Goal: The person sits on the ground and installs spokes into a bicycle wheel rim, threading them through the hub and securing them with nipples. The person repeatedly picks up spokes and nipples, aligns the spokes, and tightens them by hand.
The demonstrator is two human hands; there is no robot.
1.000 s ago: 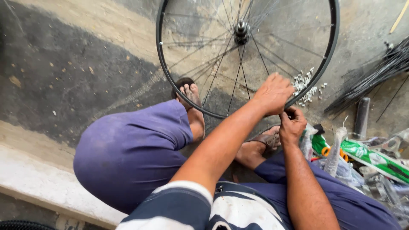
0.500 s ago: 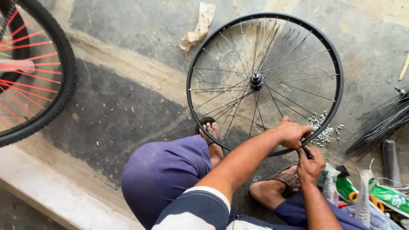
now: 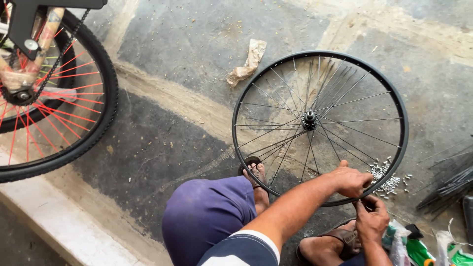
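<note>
Hands, left [image 3: 352,181] closed over the stiff, light wheel rim [image 3: 246,162] and right [image 3: 372,219] pinching below it, grip metal rather than thin, bendable spokes [image 3: 345,143].

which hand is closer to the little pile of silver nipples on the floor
Left. The left hand rests on the rim just beside the pile of nipples; the right hand is lower, below the rim.

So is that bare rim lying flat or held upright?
Flat: the rim lies on the concrete floor, hub facing up, both hands at its near edge.
</note>
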